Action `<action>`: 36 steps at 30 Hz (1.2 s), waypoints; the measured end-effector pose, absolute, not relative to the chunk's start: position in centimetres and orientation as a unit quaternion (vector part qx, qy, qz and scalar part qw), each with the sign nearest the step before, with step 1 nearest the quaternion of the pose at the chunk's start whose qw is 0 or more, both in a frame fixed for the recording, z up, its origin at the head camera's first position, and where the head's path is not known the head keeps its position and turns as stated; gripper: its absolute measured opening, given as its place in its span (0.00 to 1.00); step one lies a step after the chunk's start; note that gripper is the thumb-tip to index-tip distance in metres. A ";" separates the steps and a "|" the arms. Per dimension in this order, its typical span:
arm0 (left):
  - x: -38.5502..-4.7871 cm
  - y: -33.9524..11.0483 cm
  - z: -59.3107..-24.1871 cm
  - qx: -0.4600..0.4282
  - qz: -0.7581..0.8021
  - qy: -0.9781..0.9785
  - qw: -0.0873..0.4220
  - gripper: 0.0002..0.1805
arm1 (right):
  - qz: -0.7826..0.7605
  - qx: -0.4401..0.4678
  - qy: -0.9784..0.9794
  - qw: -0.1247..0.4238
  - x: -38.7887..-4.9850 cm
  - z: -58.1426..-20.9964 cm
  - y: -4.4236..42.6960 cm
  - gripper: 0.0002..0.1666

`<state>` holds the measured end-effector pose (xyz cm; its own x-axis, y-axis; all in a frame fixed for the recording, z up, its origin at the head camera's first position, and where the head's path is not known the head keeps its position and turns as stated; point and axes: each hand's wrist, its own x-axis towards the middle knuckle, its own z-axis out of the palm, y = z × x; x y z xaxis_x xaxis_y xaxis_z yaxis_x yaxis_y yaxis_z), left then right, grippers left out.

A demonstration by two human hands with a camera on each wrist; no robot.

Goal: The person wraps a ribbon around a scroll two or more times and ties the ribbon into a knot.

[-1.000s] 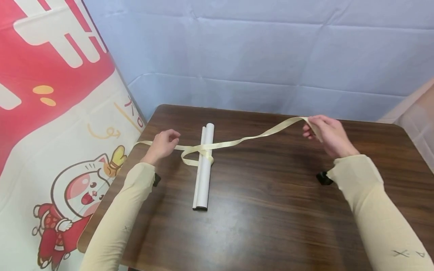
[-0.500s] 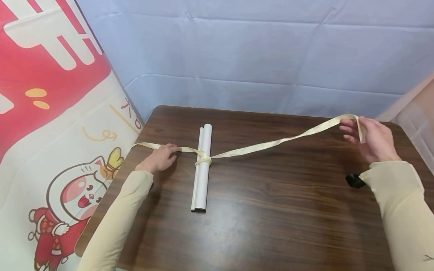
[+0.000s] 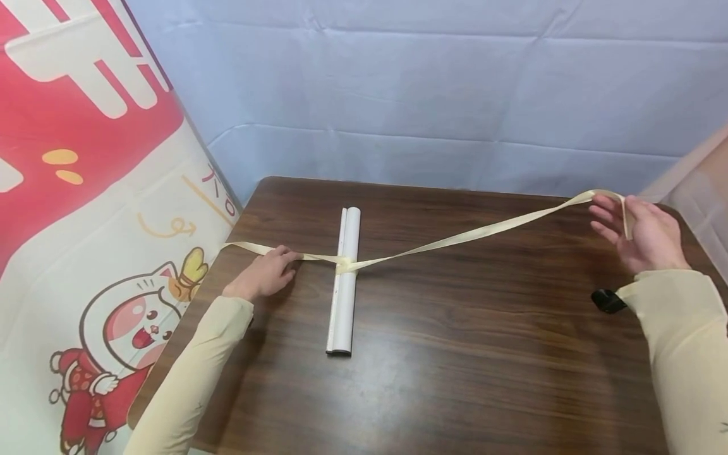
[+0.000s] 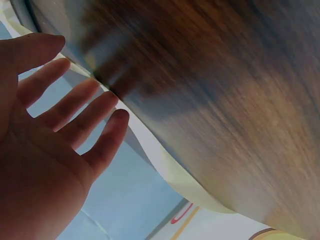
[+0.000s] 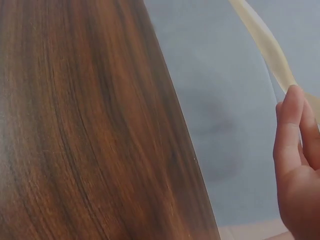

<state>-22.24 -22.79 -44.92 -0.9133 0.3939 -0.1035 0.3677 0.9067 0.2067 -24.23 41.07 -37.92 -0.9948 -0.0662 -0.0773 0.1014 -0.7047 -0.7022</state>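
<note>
A pale yellow ribbon [image 3: 472,236] runs across the table, wrapped round the middle of a white roll [image 3: 343,309] that looks like a rolled-up sheet with a dark lower end. My right hand [image 3: 654,237], raised at the far right, pinches the ribbon near its end, and a short tail hangs down by the thumb. At the left, my left hand [image 3: 264,273] rests with extended fingers over the ribbon's other stretch. In the left wrist view its fingers [image 4: 107,135] are spread and loosely straight, near the ribbon [image 4: 165,165]. The right wrist view shows thumb and finger meeting at the ribbon [image 5: 270,47].
The brown wood-grain table [image 3: 455,379] has rounded corners. Behind it hangs a pale blue cloth [image 3: 398,95]; a printed banner [image 3: 131,253] with a cartoon cat stands along the left edge. The ribbon's left end reaches the table's left edge.
My right hand has moved right, drawing the ribbon out straighter; the loose loop has tightened round the roll. My left hand has lowered onto the ribbon. The roll has tilted slightly.
</note>
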 end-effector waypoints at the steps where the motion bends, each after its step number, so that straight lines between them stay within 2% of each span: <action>1: -22.2 -22.7 -44.9 0.197 0.092 0.973 0.074 0.23 | -0.922 0.024 0.384 0.041 -24.3 -37.9 41.1 0.06; 4: -22.0 -22.5 -44.8 0.198 0.092 0.972 0.083 0.24 | -0.917 0.025 0.397 0.038 -24.5 -38.0 41.3 0.06; 11: -21.6 -22.7 -44.7 0.175 0.083 0.976 0.096 0.24 | -0.899 -0.005 0.429 0.091 -24.8 -38.8 41.3 0.13; 18: -20.9 -23.6 -44.7 0.168 0.090 0.979 0.076 0.22 | -0.839 0.037 0.541 0.056 -25.1 -39.2 41.1 0.07; 22: -20.7 -24.0 -44.8 0.172 0.096 0.978 0.069 0.22 | -0.671 0.074 0.737 0.029 -25.4 -39.5 41.2 0.07; 25: -20.7 -24.4 -44.9 0.179 0.095 0.977 0.062 0.21 | -0.435 0.074 0.897 -0.005 -25.6 -39.9 41.6 0.19; 28: -20.6 -24.7 -45.0 0.182 0.093 0.978 0.050 0.21 | -0.252 0.080 0.964 -0.026 -25.6 -40.2 42.1 0.30; 33: -20.5 -25.0 -44.9 0.189 0.099 0.976 0.042 0.19 | -0.173 0.119 0.978 0.004 -25.3 -40.5 43.2 0.36; 36: -20.5 -25.1 -44.9 0.194 0.106 0.974 0.045 0.18 | -0.153 0.145 0.977 0.012 -25.2 -40.9 43.5 0.36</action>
<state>-20.53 -25.12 -44.90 -0.9209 0.3869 -0.0474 0.3676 0.9025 0.2243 -25.23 43.49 -40.86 -0.9575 0.2807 -0.0670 0.2878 0.9111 -0.2950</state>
